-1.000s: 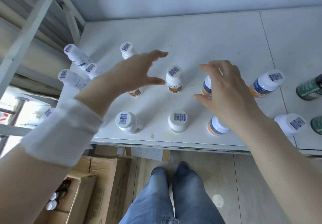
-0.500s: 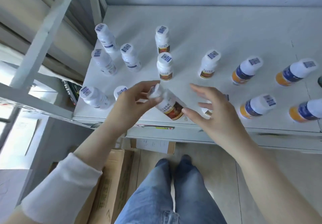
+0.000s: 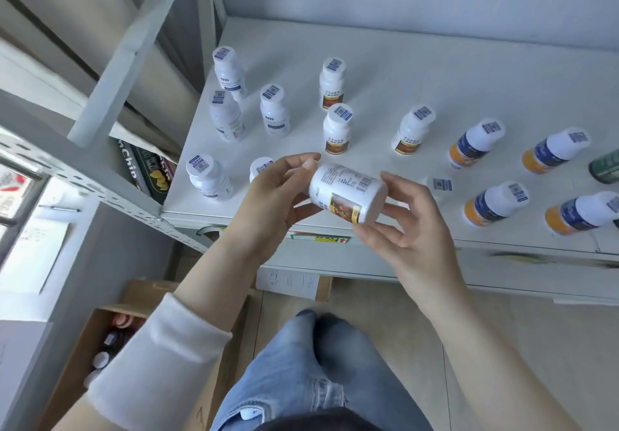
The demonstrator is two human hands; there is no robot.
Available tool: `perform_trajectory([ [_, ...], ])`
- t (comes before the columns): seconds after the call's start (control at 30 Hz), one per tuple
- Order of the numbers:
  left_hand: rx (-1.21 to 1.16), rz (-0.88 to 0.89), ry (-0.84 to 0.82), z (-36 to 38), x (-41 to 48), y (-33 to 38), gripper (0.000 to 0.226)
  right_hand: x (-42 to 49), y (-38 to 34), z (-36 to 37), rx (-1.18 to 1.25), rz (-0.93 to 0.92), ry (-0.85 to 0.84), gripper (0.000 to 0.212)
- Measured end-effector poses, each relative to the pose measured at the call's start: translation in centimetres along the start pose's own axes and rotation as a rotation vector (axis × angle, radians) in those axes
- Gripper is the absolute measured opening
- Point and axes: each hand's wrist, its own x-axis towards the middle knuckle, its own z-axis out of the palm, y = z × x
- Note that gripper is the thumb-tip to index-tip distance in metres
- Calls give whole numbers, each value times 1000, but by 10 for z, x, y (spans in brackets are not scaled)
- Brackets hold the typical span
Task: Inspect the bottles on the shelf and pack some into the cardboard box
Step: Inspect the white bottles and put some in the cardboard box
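A white bottle with a red-orange label (image 3: 346, 192) lies on its side in the air above the shelf's front edge. My left hand (image 3: 278, 192) grips its cap end and my right hand (image 3: 407, 221) holds its base end, fingers curled round it. Several white bottles stand on the white shelf (image 3: 402, 72), one red-labelled bottle (image 3: 336, 129) right behind my hands. The cardboard box (image 3: 83, 340) sits on the floor at the lower left, with bottles inside, partly hidden by my left sleeve.
Orange-and-blue bottles (image 3: 492, 204) stand at the shelf's right, with a green bottle (image 3: 606, 166) at the far right edge. A grey metal shelf frame (image 3: 127, 52) rises on the left. Books (image 3: 150, 172) lie on a lower level. My legs in jeans (image 3: 311, 363) are below.
My left hand took a red-labelled bottle off the shelf and lifted it toward me. My right hand came in and now holds its base. The view shifted right and down.
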Motion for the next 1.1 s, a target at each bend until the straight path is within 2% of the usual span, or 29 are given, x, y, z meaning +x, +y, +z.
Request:
perform_trajectory([
  [0.17,-288,-318,-70,6,-1,-7,46,6,-14,17,-497,-307,211,59],
  [0.27,-395,-397,-93,9,0,-9,68,8,-17,20,-601,-365,277,61],
  [0.33,-339,-319,-87,7,3,-6,66,5,-18,17,-506,-254,300,54],
  [0.4,-156,-142,-57,5,6,-1,46,2,-17,13,-286,14,287,39],
  [0.47,50,34,-61,3,6,4,24,1,-18,12,48,301,227,26],
  [0.57,149,137,-174,1,4,12,18,5,-23,9,426,512,126,33],
  [0.63,196,174,-144,-1,6,15,20,6,-23,8,443,449,76,43],
  [0.7,282,189,-45,1,10,17,17,3,-19,7,208,285,58,47],
  [0.77,309,176,5,5,13,15,20,0,-17,6,17,202,59,48],
  [0.9,177,111,-73,3,16,12,38,2,-22,6,169,258,88,37],
  [1.0,117,110,-112,0,17,11,30,4,-22,6,229,284,75,33],
  [1.1,106,121,-79,1,20,12,22,7,-21,6,337,343,24,45],
])
